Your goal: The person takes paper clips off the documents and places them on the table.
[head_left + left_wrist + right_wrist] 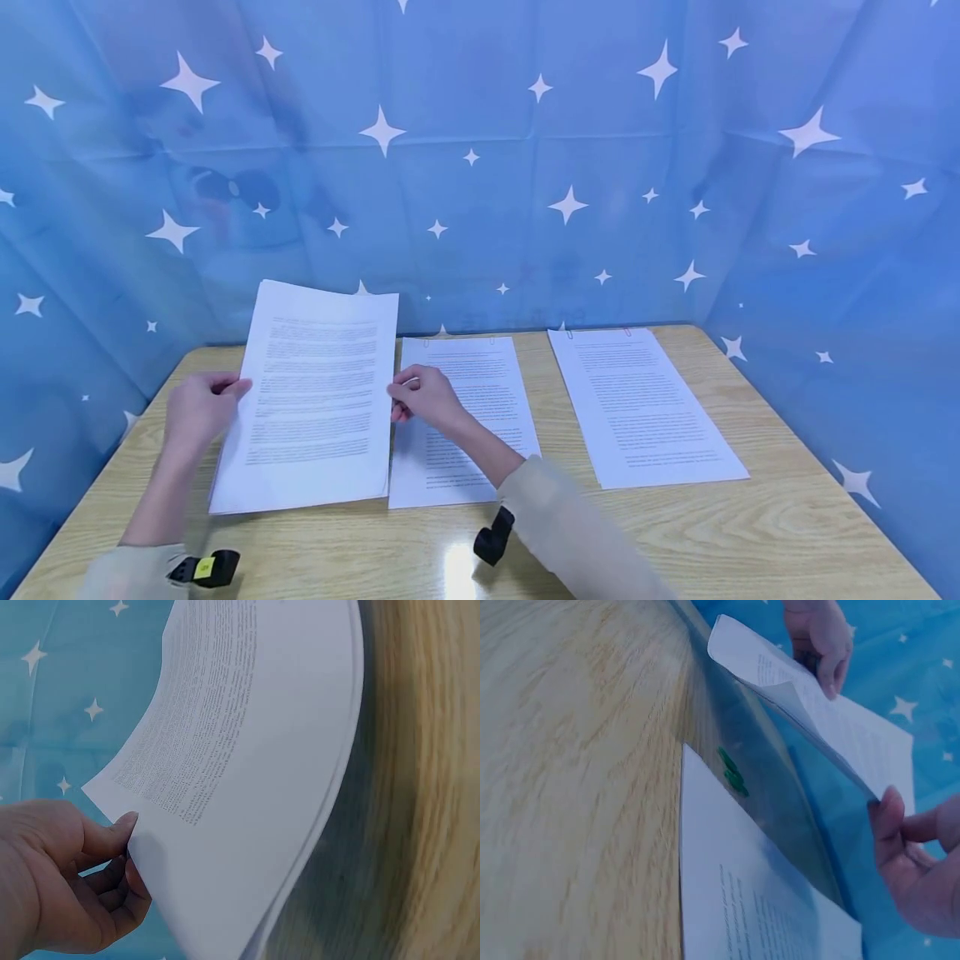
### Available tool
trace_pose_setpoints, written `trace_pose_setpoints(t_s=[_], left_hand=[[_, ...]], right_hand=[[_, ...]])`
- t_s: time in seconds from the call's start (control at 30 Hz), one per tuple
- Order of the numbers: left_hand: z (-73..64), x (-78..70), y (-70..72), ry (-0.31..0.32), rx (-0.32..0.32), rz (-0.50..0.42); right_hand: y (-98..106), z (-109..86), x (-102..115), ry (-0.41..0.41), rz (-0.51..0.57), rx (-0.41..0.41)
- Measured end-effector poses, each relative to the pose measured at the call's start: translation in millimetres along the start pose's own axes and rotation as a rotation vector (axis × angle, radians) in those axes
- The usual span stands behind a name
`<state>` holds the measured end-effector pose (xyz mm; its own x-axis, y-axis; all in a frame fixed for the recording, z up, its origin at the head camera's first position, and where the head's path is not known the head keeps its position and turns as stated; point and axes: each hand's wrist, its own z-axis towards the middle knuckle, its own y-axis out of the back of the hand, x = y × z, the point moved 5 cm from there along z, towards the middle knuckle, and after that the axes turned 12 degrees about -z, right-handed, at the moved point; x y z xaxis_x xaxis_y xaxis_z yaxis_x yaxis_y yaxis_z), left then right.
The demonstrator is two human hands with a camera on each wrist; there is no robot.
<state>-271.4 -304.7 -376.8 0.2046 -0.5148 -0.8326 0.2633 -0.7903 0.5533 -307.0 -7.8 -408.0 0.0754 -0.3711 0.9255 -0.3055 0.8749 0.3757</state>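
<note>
An office-like, curtained-off workspace

Blue cloth (480,92) with white stars hangs behind and beside a wood-grain table (795,533), booth fashion. Printed pages (322,383) and small paper clips (627,332) give it the look of desk work. The cloth hides the surroundings, so the kind of building is uncertain.

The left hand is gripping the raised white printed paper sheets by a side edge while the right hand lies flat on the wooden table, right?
No, the right hand isn't flat on the wooden table; the head view shows it pinching the opposite edge of the raised white printed paper sheets. The left hand does grip a side edge.
</note>
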Motion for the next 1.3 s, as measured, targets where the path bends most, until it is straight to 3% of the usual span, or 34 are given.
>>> trace_pose_setpoints(t_s=[0.4,0.7,1.1,1.3], left_hand=[[6.5,23.3,12.2,0.013,0.004,0.035],[17.4,45.4,13.7,0.015,0.039,0.092],[23.3,56.1,10.5,0.084,0.04,0.121],[23.5,59.8,10.8,0.116,0.024,0.085]], right_hand=[[-39,12.8,-1,-0.084,-0.04,-0.04],[-55,15.4,-2,-0.092,-0.104,-0.044],[-54,14.9,-7,-0.072,-0.242,-0.033],[-45,13.8,-4,-0.06,-0.221,-0.036]])
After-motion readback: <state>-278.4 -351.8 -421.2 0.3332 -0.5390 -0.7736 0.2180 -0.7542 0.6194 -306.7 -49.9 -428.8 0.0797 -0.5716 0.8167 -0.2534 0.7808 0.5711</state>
